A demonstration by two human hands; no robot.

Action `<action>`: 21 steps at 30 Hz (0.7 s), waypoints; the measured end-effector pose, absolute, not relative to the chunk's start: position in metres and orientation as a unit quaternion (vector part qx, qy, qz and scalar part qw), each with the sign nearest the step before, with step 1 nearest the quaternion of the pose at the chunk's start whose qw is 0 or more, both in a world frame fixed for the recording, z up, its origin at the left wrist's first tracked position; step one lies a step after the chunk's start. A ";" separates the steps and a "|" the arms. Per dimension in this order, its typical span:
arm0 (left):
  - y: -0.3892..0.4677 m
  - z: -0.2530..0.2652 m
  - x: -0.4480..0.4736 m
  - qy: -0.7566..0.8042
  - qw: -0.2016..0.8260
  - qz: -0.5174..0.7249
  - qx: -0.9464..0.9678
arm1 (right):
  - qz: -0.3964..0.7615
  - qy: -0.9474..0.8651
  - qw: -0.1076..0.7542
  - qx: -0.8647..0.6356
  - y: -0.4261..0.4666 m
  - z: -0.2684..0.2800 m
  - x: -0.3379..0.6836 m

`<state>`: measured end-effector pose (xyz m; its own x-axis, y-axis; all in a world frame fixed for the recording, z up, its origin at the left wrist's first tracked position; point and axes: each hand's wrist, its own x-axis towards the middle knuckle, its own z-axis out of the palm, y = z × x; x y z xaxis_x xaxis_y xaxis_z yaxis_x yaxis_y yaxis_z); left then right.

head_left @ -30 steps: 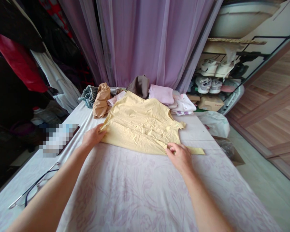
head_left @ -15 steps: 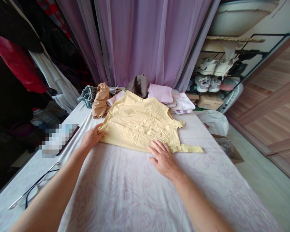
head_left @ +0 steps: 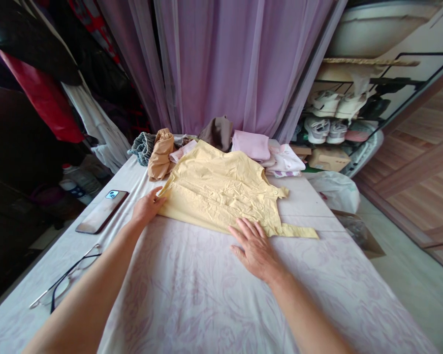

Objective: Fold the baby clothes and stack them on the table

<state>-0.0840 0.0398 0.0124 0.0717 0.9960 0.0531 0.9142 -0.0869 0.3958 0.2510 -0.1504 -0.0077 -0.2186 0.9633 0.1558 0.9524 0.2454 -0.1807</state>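
A pale yellow sleeveless top [head_left: 214, 187] with buttons lies spread and creased on the cloth-covered table, a narrow strap of it stretching out to the right. At its left corner, my left hand [head_left: 147, 206] is closed on the near edge, thumb and fingers pinching the fabric. My right hand [head_left: 256, 250] rests palm down at the near edge towards the right, its spread fingertips on the yellow fabric and the palm over the tablecloth.
A phone [head_left: 101, 212] and eyeglasses [head_left: 64, 280] lie at the left. Behind the top are a rolled brown garment [head_left: 161, 155], a rolled denim piece [head_left: 142, 147], a dark grey cloth [head_left: 217, 132] and folded pink clothes [head_left: 250, 145]. A shoe rack [head_left: 339, 108] stands at the right.
The whole view has shifted slightly, so everything sits a little further right and lower. Both hands keep their places on the yellow top, which looks unchanged.
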 end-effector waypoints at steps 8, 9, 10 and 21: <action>0.039 0.015 -0.080 0.686 0.127 0.140 0.703 | 0.002 -0.781 0.124 -0.612 -0.151 -0.010 0.250; 0.036 0.015 -0.079 0.691 0.109 0.146 0.700 | 0.002 -0.780 0.119 -0.614 -0.150 -0.010 0.250; 0.033 0.014 -0.076 0.691 0.083 0.157 0.701 | 0.002 -0.780 0.112 -0.616 -0.150 -0.010 0.250; -0.021 -0.008 -0.009 0.505 0.016 0.074 0.860 | -0.011 -0.778 0.083 -0.623 -0.149 -0.015 0.251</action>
<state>-0.0093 -0.0207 -0.0075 0.4799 0.8702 0.1115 0.8655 -0.4904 0.1018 0.2506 -0.1486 -0.0152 -0.2104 0.9671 0.1431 0.9708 0.2240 -0.0860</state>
